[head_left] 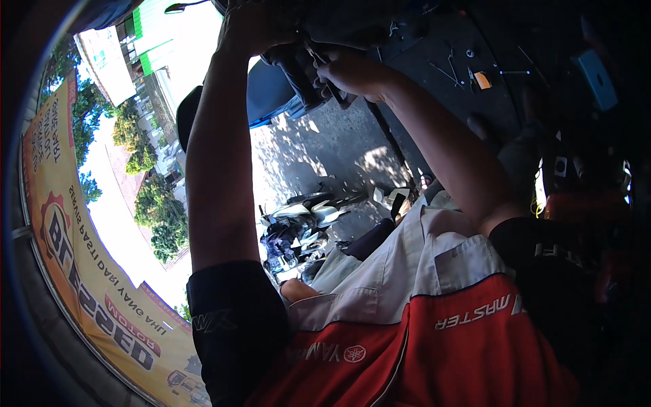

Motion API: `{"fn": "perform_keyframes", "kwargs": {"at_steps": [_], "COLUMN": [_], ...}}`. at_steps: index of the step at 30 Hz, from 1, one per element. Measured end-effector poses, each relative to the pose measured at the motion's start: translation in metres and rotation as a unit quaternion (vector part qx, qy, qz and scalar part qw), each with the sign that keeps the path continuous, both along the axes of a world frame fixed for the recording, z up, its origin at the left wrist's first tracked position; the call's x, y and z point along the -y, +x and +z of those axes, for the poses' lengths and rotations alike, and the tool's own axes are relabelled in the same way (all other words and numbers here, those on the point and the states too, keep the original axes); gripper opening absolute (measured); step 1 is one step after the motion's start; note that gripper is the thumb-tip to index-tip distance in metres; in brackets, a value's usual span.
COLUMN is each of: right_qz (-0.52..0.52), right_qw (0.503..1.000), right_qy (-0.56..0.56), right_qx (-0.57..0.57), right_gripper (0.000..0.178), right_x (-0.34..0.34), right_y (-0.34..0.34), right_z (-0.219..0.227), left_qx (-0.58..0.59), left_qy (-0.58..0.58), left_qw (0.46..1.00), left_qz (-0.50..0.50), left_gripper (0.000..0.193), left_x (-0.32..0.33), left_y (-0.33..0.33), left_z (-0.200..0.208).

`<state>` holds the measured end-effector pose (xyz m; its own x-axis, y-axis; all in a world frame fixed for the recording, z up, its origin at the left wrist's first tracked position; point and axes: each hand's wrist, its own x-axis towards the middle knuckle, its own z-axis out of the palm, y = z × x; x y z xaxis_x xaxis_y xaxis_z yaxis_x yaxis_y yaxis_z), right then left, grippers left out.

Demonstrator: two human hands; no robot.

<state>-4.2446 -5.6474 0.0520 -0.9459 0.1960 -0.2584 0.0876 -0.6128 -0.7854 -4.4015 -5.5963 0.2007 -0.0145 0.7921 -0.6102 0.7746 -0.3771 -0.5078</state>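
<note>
Both arms reach up to the top of the view, to a dark motorcycle part (pixel 291 64) beside a blue body panel (pixel 268 95). My left hand (pixel 261 30) is up against this part, its fingers lost in shadow. To its right, my right hand (pixel 352 73) is closed round a slim metal tool (pixel 311 51), whose dark handle end shows below the fingers. The tool's tip points toward my left hand. Shade hides its exact kind and what it touches.
Wrenches (pixel 447 71), an orange piece (pixel 483 80) and a light-blue case (pixel 597 80) lie on the dark floor at right. Another motorcycle (pixel 305 224) stands on the sunlit ground behind. A yellow banner (pixel 74 251) hangs along the left.
</note>
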Motion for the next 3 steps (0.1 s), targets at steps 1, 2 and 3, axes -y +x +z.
{"fn": "perform_keyframes", "kwargs": {"at_steps": [1,2,3], "right_qz": [0.034,0.064,0.064], "right_qw": [0.998,0.992,0.992], "right_qy": [-0.052,-0.104,-0.104], "right_qx": [-0.018,-0.031,-0.030], "right_gripper": [0.041,0.048,0.048], "right_x": [0.002,0.004,0.003], "right_y": [0.015,0.037,0.038], "right_z": [0.003,0.002,0.002], "left_qx": [-0.003,0.000,0.001], "left_qy": [0.078,0.155,0.156], "left_qw": [0.995,0.981,0.980], "left_qz": [-0.059,-0.120,-0.121], "left_gripper": [0.053,0.061,0.061], "left_x": [0.010,0.013,0.013], "left_y": [-0.001,0.000,0.000], "left_z": [0.002,0.000,0.001]}}
